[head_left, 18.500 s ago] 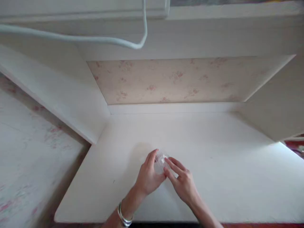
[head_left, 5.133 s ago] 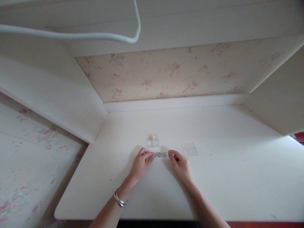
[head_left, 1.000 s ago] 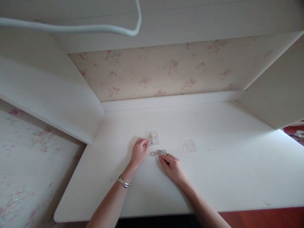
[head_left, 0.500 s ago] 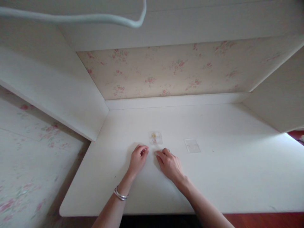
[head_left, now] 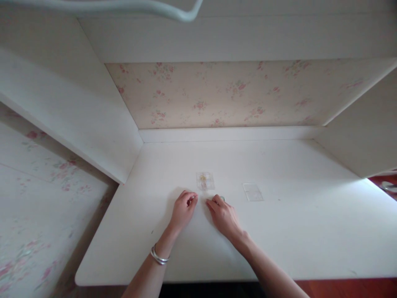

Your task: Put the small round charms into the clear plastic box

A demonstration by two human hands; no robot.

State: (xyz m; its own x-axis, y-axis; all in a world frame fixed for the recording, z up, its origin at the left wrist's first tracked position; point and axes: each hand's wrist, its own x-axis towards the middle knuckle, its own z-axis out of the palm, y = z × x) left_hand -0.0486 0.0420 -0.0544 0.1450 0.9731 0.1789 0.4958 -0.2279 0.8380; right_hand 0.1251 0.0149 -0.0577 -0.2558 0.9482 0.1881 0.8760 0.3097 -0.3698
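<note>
My left hand [head_left: 185, 206] is closed in a pinch just in front of a clear compartment box [head_left: 211, 181]. Small gold and reddish pieces lie in the box's left compartments. Across a narrow gap, my right hand [head_left: 221, 210] rests low over the desk, its thumb and forefinger pressed together. Whatever either hand pinches is too small or hidden to name. A sliver of something pale greenish [head_left: 222, 198] shows behind the right hand's fingers. To the right lies a flat, clear plastic lid [head_left: 253, 192].
The white desk [head_left: 304, 231] has a raised back ledge [head_left: 232, 134] and side panels at left [head_left: 102, 136] and right [head_left: 366, 128]. A white curved bar [head_left: 149, 7] hangs overhead. A small dark speck [head_left: 152, 232] lies left of my left wrist.
The view has shifted slightly. Both hands stay almost in the same place, still pinched, with the right fingertips a little nearer together. The box and lid have not moved on the desk.
</note>
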